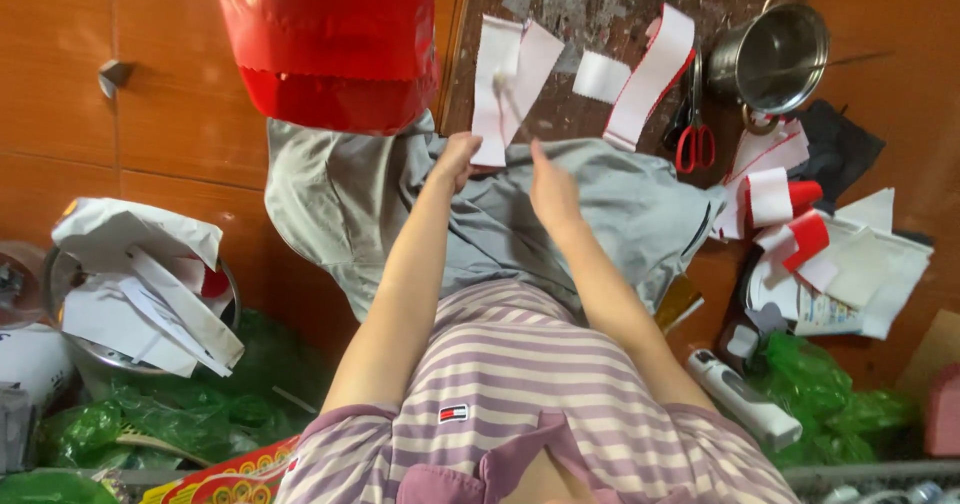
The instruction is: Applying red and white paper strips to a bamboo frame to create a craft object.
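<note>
**Both hands at the white paper strip, over the grey cloth**

Your left hand [455,157] pinches the lower edge of a white paper strip [497,89], fingers closed on it, just above the grey cloth [400,204] spread over your lap. Your right hand [552,192] sits just right of that strip; its fingers are curled narrow around a thin stick with a pale tip [505,92] that reaches up across the paper. Whether the tip touches the paper, you cannot tell.

Take the grey cloth as your landmark. Above its left part hangs a red plastic sheet [330,39]. Above its right part lie a small white paper piece [600,76] and a long white strip with a red edge [652,74]. Just beyond the cloth's upper right corner lie red-handled scissors [692,129], and a steel pot [775,59] stands near them, farther up. Right of the cloth is a pile of red and white paper pieces [800,234]. Left of the cloth, well apart, a bowl holds white paper scraps [140,284]. Below the cloth's right side lies a white handheld device [742,399] beside green plastic bags [830,394].
</note>
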